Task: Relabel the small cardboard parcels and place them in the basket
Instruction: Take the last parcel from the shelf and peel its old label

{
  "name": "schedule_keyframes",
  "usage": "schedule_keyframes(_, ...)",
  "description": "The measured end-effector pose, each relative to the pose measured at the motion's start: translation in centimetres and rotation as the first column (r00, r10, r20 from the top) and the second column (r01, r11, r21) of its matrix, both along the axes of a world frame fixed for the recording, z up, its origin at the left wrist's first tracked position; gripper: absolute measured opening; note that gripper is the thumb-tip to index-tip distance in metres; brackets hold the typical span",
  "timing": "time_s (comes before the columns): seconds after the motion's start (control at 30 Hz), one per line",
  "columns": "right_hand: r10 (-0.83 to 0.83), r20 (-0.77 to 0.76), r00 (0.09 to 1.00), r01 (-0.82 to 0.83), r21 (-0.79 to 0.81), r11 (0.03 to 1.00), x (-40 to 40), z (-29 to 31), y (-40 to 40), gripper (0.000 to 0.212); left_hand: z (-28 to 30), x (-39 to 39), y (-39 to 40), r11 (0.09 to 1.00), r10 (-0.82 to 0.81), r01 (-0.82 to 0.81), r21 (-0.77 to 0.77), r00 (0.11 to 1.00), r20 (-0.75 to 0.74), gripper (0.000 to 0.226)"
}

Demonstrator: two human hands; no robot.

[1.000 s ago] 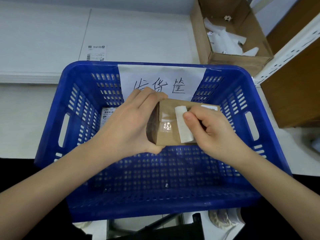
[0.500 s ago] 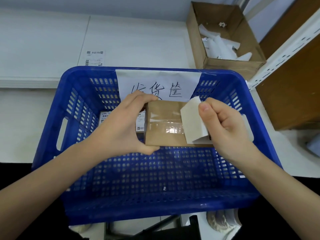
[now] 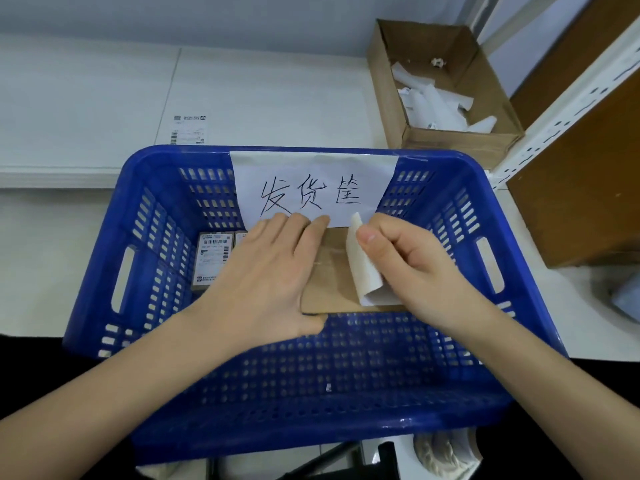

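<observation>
Parcel point(image 3: 332, 271), brown cardboard, is held flat over the blue basket point(image 3: 104, 271), its long axis seemingly running left to right. It is clamped at the left end by the left hand point(image 3: 273, 275), while a half-peeled label point(image 3: 363, 265) is pinched by the right hand point(image 3: 412, 268). Labelled parcels point(image 3: 213, 258) already lie at the far left of the basket. A fresh label point(image 3: 188, 129) waits on the tabletop point(image 3: 86, 98); relabelling and placing are judged to remain.

Basket point(image 3: 104, 271) in front, on the table point(image 3: 86, 98). Inside, far-left corner: two labelled parcels point(image 3: 213, 261) side by side. Right of them, a parcel point(image 3: 332, 271) between left hand point(image 3: 266, 271) and right hand point(image 3: 408, 268). Paper sign point(image 3: 311, 188) on the basket's far wall. Behind the basket: loose label point(image 3: 189, 129) to the left, open carton point(image 3: 443, 88) of paper scraps to the right.
</observation>
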State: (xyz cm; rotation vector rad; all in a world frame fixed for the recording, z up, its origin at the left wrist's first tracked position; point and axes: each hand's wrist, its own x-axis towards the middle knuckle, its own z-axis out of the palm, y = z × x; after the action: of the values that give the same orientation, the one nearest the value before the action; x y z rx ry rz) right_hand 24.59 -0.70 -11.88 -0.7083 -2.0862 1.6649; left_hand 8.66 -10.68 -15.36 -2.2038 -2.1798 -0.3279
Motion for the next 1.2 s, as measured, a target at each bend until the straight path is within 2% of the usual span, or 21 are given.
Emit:
schedule_keyframes(0.1,-0.047,0.063,0.997,0.029,0.253,0.967,1.0,-0.1,1.6,0.038,0.4,-1.1,-0.2,1.0,0.021,-0.02,-0.016,0.998,0.064,0.104)
schedule_keyframes(0.2,-0.041,0.074,0.996,0.017,0.298,0.954,1.6,-0.2,2.1,0.018,0.7,-1.9,-0.2,1.0,0.014,-0.013,-0.021,0.998,0.059,0.105)
schedule_keyframes(0.27,0.025,0.055,0.998,-0.044,0.377,0.925,1.5,-0.5,2.1,0.022,0.7,-1.9,-0.1,0.999,0.007,-0.005,-0.039,0.999,0.048,0.105)
schedule_keyframes(0.37,0.121,0.105,0.987,-0.156,0.459,0.875,1.3,-0.9,1.9,0.03,0.7,-1.9,0.0,0.999,0.001,0.0,-0.035,0.999,0.039,0.102)
schedule_keyframes(0.43,0.146,0.139,0.979,-0.194,0.443,0.875,1.2,-1.2,1.8,0.026,0.8,-1.9,0.1,1.0,0.005,-0.005,-0.012,1.0,0.008,0.101)
schedule_keyframes(0.6,0.202,0.347,0.916,-0.296,0.242,0.924,0.7,-1.6,1.3,0.016,0.5,-1.3,0.0,0.999,0.025,-0.027,-0.026,0.997,-0.079,0.102)
schedule_keyframes(0.7,0.16,0.297,0.941,-0.219,0.179,0.959,0.5,-1.7,0.4,0.017,0.4,-1.2,0.1,0.999,0.04,-0.041,-0.005,0.993,-0.108,0.102)
schedule_keyframes(0.8,0.068,0.257,0.964,-0.09,0.075,0.993,0.2,-1.8,0.2,0.028,0.4,-1.1,0.3,0.999,0.053,-0.051,0.016,0.989,-0.135,0.103)
schedule_keyframes(0.87,-0.015,0.269,0.963,-0.008,0.084,0.996,-0.1,-2.3,0.3,0.025,0.4,-1.0,0.4,0.998,0.059,-0.058,0.013,0.988,-0.143,0.104)
schedule_keyframes(0.9,-0.034,0.286,0.958,-0.007,0.139,0.99,-0.1,-2.6,0.3,0.022,0.3,-1.0,0.4,0.998,0.058,-0.057,0.008,0.987,-0.147,0.104)
schedule_keyframes(1.0,0.038,0.327,0.944,-0.17,0.385,0.907,0.1,-3.1,-0.1,0.011,0.2,-1.4,0.3,0.998,0.063,-0.063,0.005,0.989,-0.137,0.105)
schedule_keyframes(1.03,0.073,0.328,0.942,-0.212,0.413,0.886,0.2,-3.1,0.1,0.021,0.2,-1.6,0.3,0.998,0.063,-0.063,0.01,0.99,-0.124,0.106)
schedule_keyframes(1.17,0.179,0.211,0.961,-0.242,0.322,0.915,0.4,-2.4,0.8,0.042,0.3,-2.1,0.2,1.0,0.021,-0.019,0.017,0.995,-0.094,0.107)
schedule_keyframes(1.2,0.202,0.187,0.961,-0.246,0.259,0.934,0.3,-2.2,0.8,0.047,0.4,-2.3,0.3,1.0,0.014,-0.012,0.014,0.995,-0.099,0.106)
